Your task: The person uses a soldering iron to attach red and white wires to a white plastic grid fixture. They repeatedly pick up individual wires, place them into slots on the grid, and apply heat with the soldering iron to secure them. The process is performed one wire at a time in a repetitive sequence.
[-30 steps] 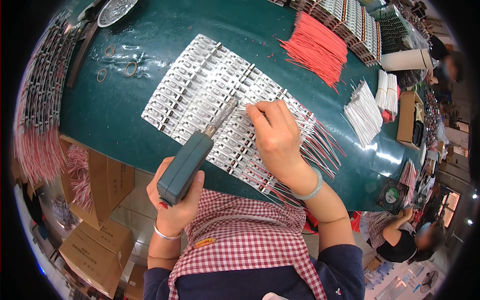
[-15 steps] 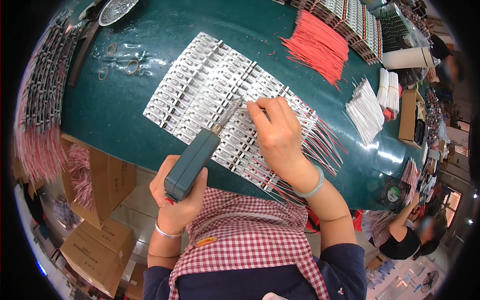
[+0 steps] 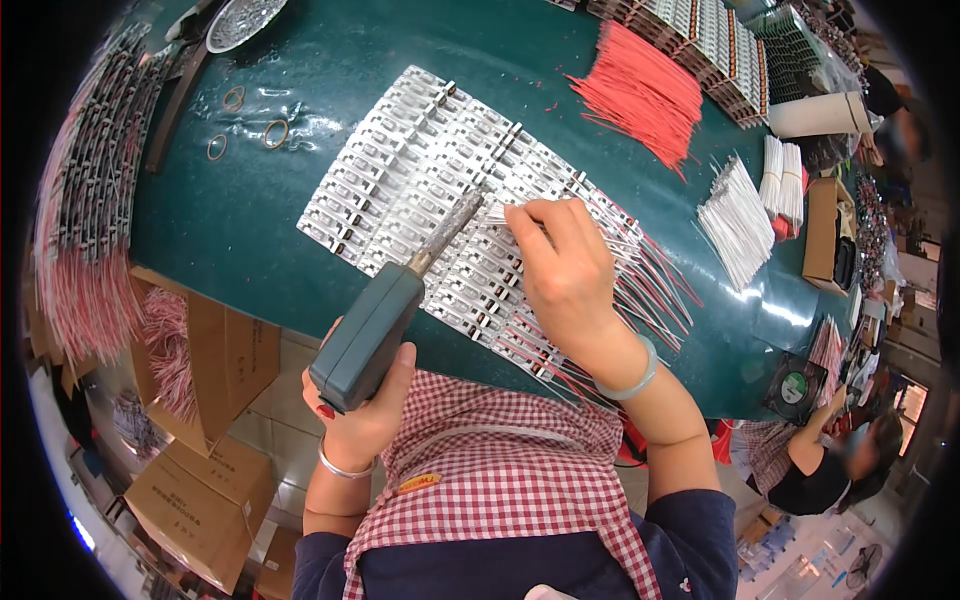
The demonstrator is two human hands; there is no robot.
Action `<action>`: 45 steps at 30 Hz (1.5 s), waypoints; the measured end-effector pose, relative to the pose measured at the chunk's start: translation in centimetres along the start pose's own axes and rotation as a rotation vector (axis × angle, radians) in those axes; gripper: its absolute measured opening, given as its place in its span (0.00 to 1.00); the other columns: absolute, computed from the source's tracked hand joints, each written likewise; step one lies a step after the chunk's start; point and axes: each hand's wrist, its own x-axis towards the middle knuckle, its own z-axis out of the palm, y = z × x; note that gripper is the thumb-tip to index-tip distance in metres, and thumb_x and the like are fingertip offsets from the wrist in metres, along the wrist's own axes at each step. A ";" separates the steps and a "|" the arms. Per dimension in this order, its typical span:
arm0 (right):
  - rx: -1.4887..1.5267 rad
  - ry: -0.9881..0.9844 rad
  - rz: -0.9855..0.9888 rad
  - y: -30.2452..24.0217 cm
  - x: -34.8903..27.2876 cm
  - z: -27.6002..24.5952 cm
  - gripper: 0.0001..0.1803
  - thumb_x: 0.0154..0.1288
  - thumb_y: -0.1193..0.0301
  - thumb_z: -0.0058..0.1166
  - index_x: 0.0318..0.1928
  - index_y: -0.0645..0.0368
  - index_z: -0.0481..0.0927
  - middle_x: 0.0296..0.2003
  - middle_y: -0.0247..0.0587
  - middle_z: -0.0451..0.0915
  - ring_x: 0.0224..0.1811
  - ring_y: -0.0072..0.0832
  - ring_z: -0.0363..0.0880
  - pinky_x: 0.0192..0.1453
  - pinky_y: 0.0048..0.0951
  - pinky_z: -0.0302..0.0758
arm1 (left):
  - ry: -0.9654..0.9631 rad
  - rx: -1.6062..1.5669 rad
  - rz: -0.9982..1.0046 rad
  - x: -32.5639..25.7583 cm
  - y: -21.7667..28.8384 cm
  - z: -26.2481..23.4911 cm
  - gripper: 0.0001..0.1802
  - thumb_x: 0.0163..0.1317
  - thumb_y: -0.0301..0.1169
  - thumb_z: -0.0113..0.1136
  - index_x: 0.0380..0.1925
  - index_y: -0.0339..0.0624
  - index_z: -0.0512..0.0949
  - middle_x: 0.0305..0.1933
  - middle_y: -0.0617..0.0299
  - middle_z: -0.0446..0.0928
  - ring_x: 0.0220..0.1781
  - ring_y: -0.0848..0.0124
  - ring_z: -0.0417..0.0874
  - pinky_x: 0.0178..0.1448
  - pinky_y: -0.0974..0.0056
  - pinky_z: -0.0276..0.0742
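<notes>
My left hand [image 3: 368, 425] is wrapped round the dark green body of a soldering gun [image 3: 368, 335]. Its greyish metal tip points up and right, over a panel of rows of small white and silver modules [image 3: 375, 150], close to my right fingertips. Thumb and forefinger of my right hand [image 3: 572, 275] pinch the end of thin white wires [image 3: 497, 214] above the panel's middle. How many wires they grip is hidden. Red and white wires [image 3: 650, 275] trail off the panel's right side, partly under my right wrist.
Loose red wires [image 3: 645, 95] and white wires [image 3: 737, 225] lie to the right on the green table [image 3: 240, 220]. Stacked modules [image 3: 700, 45] stand at the back right, wired ones [image 3: 90, 200] at the left. Cartons [image 3: 205, 500] are lower left. A co-worker [image 3: 830, 460] sits at right.
The soldering gun has drawn back a little to the left, its tip now slightly farther from my right fingertips. My right hand keeps its pinch. The whole view has shifted slightly.
</notes>
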 end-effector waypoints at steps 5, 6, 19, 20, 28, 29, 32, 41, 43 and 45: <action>0.027 -0.011 0.001 -0.4 -0.6 0.2 0.20 0.48 0.81 0.58 0.46 0.71 0.82 0.39 0.45 0.77 0.38 0.38 0.76 0.39 0.34 0.77 | -0.034 0.029 0.041 0.0 -0.4 -0.3 0.15 0.52 0.18 0.72 0.42 0.29 0.84 0.40 0.55 0.85 0.36 0.70 0.86 0.42 0.68 0.81; 0.033 -0.010 0.004 -0.4 -0.7 0.3 0.20 0.48 0.81 0.58 0.46 0.71 0.82 0.39 0.45 0.77 0.38 0.38 0.76 0.39 0.34 0.77 | -0.042 0.047 0.052 0.0 -0.4 -0.3 0.15 0.52 0.18 0.72 0.41 0.29 0.84 0.40 0.55 0.85 0.36 0.70 0.85 0.41 0.68 0.80; 0.009 -0.020 -0.023 -0.5 -0.4 0.4 0.18 0.49 0.81 0.58 0.44 0.71 0.82 0.38 0.45 0.76 0.38 0.38 0.75 0.39 0.34 0.76 | -0.075 0.040 0.006 -0.3 -0.5 0.0 0.12 0.54 0.17 0.71 0.39 0.32 0.82 0.38 0.56 0.83 0.34 0.71 0.83 0.39 0.69 0.79; 0.009 -0.021 -0.024 -0.5 -0.4 0.4 0.18 0.50 0.81 0.58 0.44 0.71 0.82 0.38 0.45 0.76 0.38 0.38 0.75 0.39 0.34 0.76 | -0.073 0.049 0.021 -0.3 -0.7 0.0 0.12 0.54 0.17 0.71 0.39 0.32 0.82 0.38 0.56 0.83 0.34 0.71 0.83 0.39 0.69 0.79; -0.008 -0.031 -0.021 -0.6 -0.3 0.4 0.16 0.50 0.80 0.58 0.43 0.71 0.82 0.38 0.45 0.76 0.39 0.37 0.75 0.39 0.34 0.76 | -0.067 0.096 0.076 -0.2 -0.4 -0.4 0.12 0.51 0.17 0.71 0.37 0.30 0.82 0.37 0.56 0.82 0.33 0.71 0.83 0.37 0.68 0.79; -0.008 -0.031 -0.022 -0.6 -0.3 0.4 0.16 0.50 0.80 0.58 0.43 0.71 0.82 0.38 0.45 0.76 0.39 0.37 0.75 0.39 0.34 0.76 | -0.059 0.089 0.065 -0.3 -0.4 -0.4 0.12 0.51 0.17 0.72 0.37 0.30 0.83 0.37 0.55 0.83 0.33 0.70 0.84 0.38 0.68 0.79; -0.013 -0.031 -0.021 -0.5 -0.4 0.4 0.16 0.50 0.80 0.58 0.43 0.71 0.82 0.38 0.45 0.76 0.39 0.37 0.76 0.39 0.34 0.77 | -0.036 0.072 0.046 -0.7 -0.6 -0.6 0.13 0.51 0.17 0.72 0.39 0.29 0.83 0.39 0.54 0.84 0.35 0.69 0.85 0.39 0.68 0.80; -0.024 -0.012 -0.026 -0.5 -0.4 0.5 0.16 0.50 0.80 0.58 0.42 0.71 0.82 0.38 0.45 0.76 0.39 0.38 0.75 0.40 0.34 0.77 | -0.069 0.043 0.067 -0.5 -0.6 -0.3 0.15 0.52 0.16 0.71 0.41 0.28 0.83 0.42 0.52 0.85 0.38 0.68 0.86 0.42 0.68 0.81; -0.024 -0.008 -0.030 -0.6 -0.4 0.6 0.16 0.49 0.81 0.58 0.42 0.71 0.82 0.38 0.45 0.76 0.39 0.38 0.75 0.39 0.34 0.77 | -0.082 0.022 0.047 -0.5 -1.0 -0.1 0.14 0.53 0.16 0.71 0.41 0.29 0.83 0.42 0.52 0.84 0.38 0.68 0.86 0.43 0.67 0.81; -0.021 -0.003 -0.034 -0.5 -0.5 0.6 0.16 0.49 0.81 0.58 0.42 0.71 0.82 0.38 0.45 0.76 0.39 0.38 0.75 0.39 0.34 0.77 | -0.086 0.036 0.036 -0.4 -0.9 0.0 0.14 0.53 0.16 0.71 0.41 0.29 0.83 0.42 0.53 0.84 0.38 0.69 0.85 0.42 0.68 0.81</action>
